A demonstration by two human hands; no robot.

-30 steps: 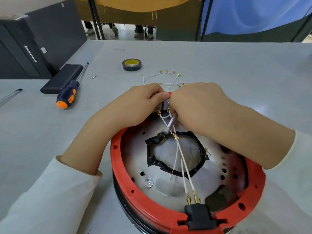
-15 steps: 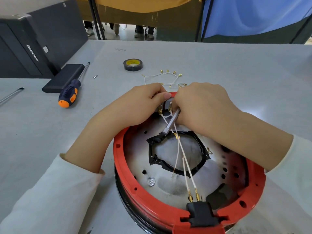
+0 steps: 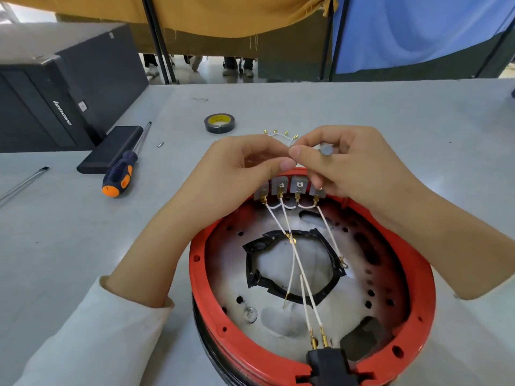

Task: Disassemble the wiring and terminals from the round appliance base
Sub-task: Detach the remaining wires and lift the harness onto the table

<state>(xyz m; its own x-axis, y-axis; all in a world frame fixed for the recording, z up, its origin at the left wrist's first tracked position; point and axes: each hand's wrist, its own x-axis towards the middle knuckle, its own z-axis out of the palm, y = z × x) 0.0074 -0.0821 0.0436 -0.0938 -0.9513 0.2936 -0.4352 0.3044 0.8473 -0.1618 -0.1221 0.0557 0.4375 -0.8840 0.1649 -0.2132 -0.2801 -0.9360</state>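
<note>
Your hands have lifted off the terminal strip point(image 3: 289, 189) at the round base's point(image 3: 418, 277) far rim, baring four terminals still wired. Your left hand point(image 3: 237, 174) and right hand point(image 3: 348, 165) now meet fingertip to fingertip above it; the right grips a small metal cylinder point(image 3: 326, 149), while what the left pinches I cannot tell. Most wiring remains to pull.

Grey table point(image 3: 362, 112), matte, lightly scuffed. Round appliance base point(image 3: 412, 324) with a red rim sits on it at the near edge. Roll of black tape point(image 3: 220, 123) with a yellow core lies flat further back. Loose white wires with gold terminals point(image 3: 278, 133) lie just behind the base. Left side: screwdriver point(image 3: 118, 178) with a blue-and-orange handle, its shaft resting against a flat black slab point(image 3: 107, 151). Small screw point(image 3: 160, 144) beside the shaft. Black computer case point(image 3: 55, 87) stands at the far left. Thin metal rod point(image 3: 23, 183) at the left edge.
</note>
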